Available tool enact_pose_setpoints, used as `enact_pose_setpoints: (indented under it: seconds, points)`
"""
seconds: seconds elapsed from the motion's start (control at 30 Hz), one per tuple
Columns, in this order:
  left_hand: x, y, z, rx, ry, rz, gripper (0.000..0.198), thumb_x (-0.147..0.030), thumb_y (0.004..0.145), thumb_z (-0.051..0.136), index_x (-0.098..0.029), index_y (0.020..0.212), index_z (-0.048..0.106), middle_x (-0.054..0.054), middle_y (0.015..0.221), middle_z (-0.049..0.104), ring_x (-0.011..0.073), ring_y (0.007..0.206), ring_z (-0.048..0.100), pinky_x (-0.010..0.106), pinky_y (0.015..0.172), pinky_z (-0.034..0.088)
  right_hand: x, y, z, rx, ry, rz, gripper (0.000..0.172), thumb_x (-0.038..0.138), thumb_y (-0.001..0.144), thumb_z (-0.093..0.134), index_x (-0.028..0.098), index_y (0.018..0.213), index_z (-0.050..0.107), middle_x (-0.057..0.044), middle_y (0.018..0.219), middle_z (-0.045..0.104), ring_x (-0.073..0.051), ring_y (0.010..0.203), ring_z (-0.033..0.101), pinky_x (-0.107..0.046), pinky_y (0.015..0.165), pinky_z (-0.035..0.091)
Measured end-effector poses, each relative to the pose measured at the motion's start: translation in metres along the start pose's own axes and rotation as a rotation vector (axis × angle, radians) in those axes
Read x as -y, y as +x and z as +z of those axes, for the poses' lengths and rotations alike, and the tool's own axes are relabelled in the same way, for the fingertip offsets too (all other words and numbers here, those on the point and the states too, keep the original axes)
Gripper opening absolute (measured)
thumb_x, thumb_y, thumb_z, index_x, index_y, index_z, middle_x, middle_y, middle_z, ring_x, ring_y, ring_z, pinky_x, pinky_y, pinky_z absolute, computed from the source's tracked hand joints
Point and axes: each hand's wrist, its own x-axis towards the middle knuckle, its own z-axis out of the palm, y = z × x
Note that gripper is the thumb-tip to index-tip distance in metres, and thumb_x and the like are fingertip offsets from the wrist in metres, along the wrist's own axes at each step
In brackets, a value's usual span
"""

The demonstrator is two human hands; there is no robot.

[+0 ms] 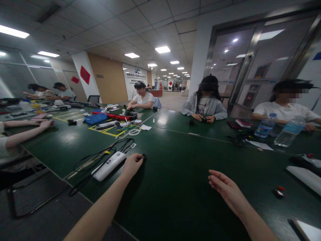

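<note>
My left hand (132, 164) reaches out over the dark green table (175, 187), its fingers closed round a small black object (143, 156) at the fingertips. Just left of it lies a white power strip (109, 165) marked with a 2, with black cables (100, 155) looped beside it. My right hand (224, 189) hovers above the table to the right, fingers stretched out and slightly apart, holding nothing. A small red and black piece (279, 191) lies to its right.
Several people sit round the table: two across (205, 103), one far left (141, 97), an arm at left (27, 129). Water bottles (288, 132), a blue tray (96, 118), white devices (304, 175) and cables lie about. A chair frame (30, 201) stands at lower left.
</note>
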Motion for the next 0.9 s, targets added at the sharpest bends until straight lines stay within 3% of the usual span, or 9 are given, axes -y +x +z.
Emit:
enact_pose_setpoints:
  seconds: [0.27, 0.43, 0.7, 0.9]
  points:
    - [0.003, 0.000, 0.001, 0.027, 0.091, 0.067, 0.022, -0.019, 0.073, 0.049, -0.020, 0.092, 0.060, 0.003, 0.094, 0.060, 0.0156, 0.083, 0.057, 0.026, 0.078, 0.042, -0.003, 0.003, -0.002, -0.006, -0.008, -0.010, 0.036, 0.034, 0.063, 0.067, 0.021, 0.096, 0.061, -0.003, 0.085, 0.065, -0.020, 0.081, 0.060, -0.033, 0.075, 0.048]
    - [0.008, 0.002, 0.005, 0.009, 0.061, 0.070, 0.021, -0.018, 0.073, 0.049, -0.018, 0.091, 0.059, 0.004, 0.098, 0.053, 0.0136, 0.078, 0.057, 0.026, 0.078, 0.044, -0.002, 0.002, -0.001, 0.004, -0.012, -0.017, 0.034, 0.034, 0.065, 0.066, 0.022, 0.097, 0.061, -0.002, 0.085, 0.065, -0.019, 0.080, 0.059, -0.033, 0.075, 0.048]
    - [0.010, 0.001, 0.008, -0.040, -0.022, 0.017, 0.043, -0.015, 0.068, 0.053, -0.018, 0.111, 0.045, 0.008, 0.114, 0.041, 0.0120, 0.074, 0.057, 0.029, 0.080, 0.047, -0.002, 0.002, -0.002, 0.010, -0.011, -0.016, 0.035, 0.034, 0.063, 0.067, 0.022, 0.096, 0.062, -0.003, 0.085, 0.065, -0.020, 0.081, 0.059, -0.034, 0.076, 0.048]
    - [0.009, 0.002, 0.003, -0.002, 0.140, 0.063, 0.040, -0.017, 0.073, 0.050, -0.018, 0.113, 0.046, 0.008, 0.116, 0.050, 0.0196, 0.096, 0.053, 0.032, 0.088, 0.039, -0.007, 0.006, -0.006, 0.008, -0.017, -0.020, 0.036, 0.035, 0.064, 0.066, 0.022, 0.098, 0.061, -0.003, 0.086, 0.065, -0.021, 0.082, 0.060, -0.035, 0.077, 0.048]
